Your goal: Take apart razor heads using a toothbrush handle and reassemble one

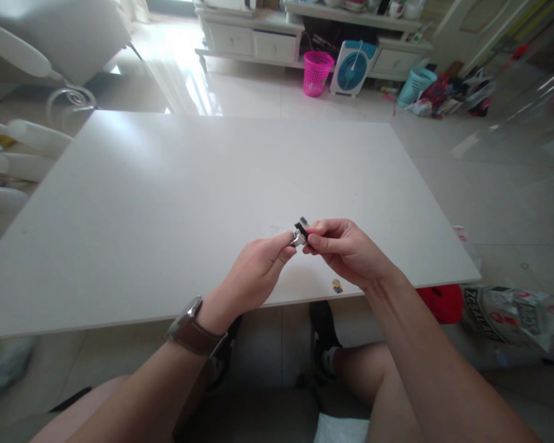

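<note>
Tabletop [240,172] stretches open beyond fingers [327,244], minion figure [337,286] nearside.

A home's living area: on the far side, a low white cabinet with drawers [233,40] stands on glossy pale floor tiles [263,92], a bright pink perforated plastic basket [317,74] and square blue-and-white fan [352,69] before it; the blurred grey shape [85,34] far left may be a sofa.

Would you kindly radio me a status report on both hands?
Left hand: gripping small silver-and-black gadget. Right hand: pinching its other side. Cartoon figure: on table by near edge, apart from hands.
</note>
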`<state>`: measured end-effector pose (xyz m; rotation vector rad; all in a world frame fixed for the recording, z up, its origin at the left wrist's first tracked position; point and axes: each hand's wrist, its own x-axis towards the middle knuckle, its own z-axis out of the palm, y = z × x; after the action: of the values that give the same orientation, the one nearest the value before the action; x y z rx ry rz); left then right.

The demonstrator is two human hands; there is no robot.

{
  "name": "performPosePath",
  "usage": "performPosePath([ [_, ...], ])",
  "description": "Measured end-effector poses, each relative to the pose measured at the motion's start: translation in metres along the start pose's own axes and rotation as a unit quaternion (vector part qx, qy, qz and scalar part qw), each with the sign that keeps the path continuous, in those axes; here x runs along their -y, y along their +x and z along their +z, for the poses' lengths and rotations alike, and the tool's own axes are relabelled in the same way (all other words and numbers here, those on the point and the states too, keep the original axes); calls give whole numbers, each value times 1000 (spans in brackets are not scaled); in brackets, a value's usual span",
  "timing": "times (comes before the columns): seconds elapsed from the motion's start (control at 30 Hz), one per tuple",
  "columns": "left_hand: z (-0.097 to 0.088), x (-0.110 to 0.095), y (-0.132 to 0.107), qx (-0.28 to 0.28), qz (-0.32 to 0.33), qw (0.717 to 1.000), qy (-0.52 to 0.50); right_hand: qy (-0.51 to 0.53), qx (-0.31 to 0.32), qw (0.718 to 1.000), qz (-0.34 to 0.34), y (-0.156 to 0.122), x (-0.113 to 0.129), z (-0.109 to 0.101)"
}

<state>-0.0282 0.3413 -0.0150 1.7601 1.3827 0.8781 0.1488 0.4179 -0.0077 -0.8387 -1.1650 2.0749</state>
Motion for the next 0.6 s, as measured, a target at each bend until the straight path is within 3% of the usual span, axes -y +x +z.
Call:
performPosePath([
  [0.23, -1, -1, -1, 20, -17, 999, 25, -61, -6, 998, -19, -4, 3, 1],
  [0.6, -1, -2, 0, 36, -9, 999, 16, -32, 23, 999, 12, -4, 7, 0],
])
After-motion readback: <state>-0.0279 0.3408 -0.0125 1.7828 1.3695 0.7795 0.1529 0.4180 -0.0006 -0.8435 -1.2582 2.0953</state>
